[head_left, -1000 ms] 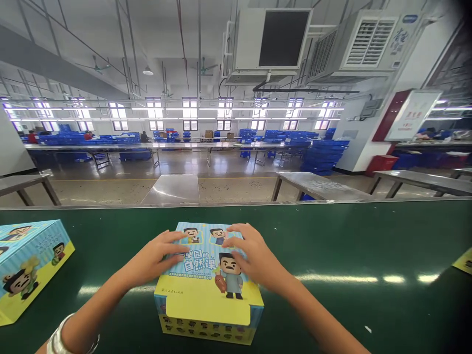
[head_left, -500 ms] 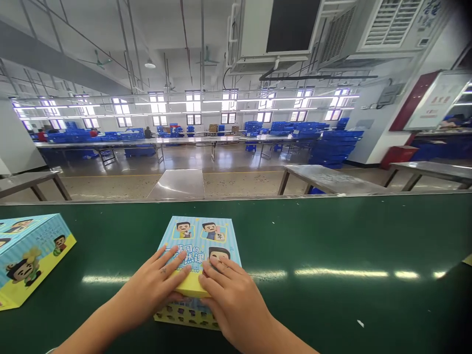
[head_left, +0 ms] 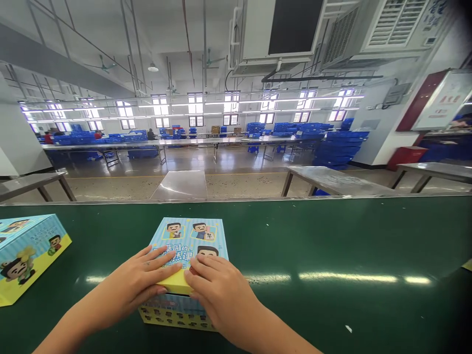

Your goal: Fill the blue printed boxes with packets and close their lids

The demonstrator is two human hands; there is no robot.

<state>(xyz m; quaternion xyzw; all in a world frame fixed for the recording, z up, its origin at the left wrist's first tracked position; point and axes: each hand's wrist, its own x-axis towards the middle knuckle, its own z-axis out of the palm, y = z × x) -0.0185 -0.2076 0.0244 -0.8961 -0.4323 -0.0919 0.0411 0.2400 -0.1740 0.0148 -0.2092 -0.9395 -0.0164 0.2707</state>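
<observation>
A blue and yellow cartoon-printed box (head_left: 188, 236) lies on the green conveyor belt (head_left: 313, 246) right in front of me. My left hand (head_left: 136, 282) rests flat on the near left part of its lid, fingers stretched out. On the near right part lies my right hand (head_left: 217, 292), also flat, with its thumb over the box's front edge. Both hands cover the lid's yellow near end. Neither hand holds anything.
A second box (head_left: 25, 255) of the same print sits on the belt at the far left. A yellow corner (head_left: 467, 265) of another box shows at the right edge. Beyond the belt stand steel tables (head_left: 332, 182) and stacks of blue crates (head_left: 335, 147).
Both hands slid back from the lid's far half to its near edge and pressed flat there. The box now sits a little further left in view.
</observation>
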